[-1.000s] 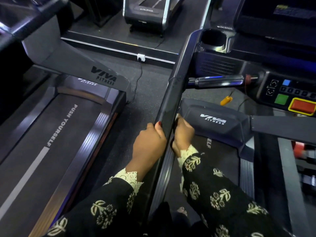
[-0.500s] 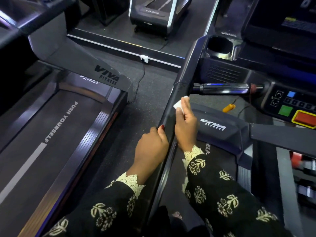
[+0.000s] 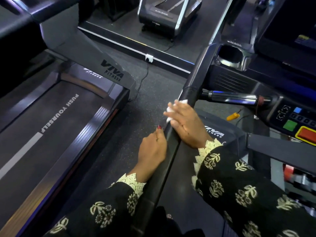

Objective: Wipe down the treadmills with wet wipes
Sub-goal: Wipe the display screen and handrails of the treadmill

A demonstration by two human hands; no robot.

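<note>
Looking down at the treadmill (image 3: 222,127) on the right, we judge its long black handrail (image 3: 164,168) to be the part being cleaned, since both hands are on it. The left hand (image 3: 152,149) curls round the rail's outer side with the thumb laid along the top, probably to steady the body while the other arm reaches. The right hand (image 3: 184,122) lies flat across the rail higher up, fingers straight and spread. It presses rather than grips, so the cloth meets a broad strip. The wet wipe (image 3: 169,110) is trapped beneath those fingers against the rail, its white edges showing around them.
</note>
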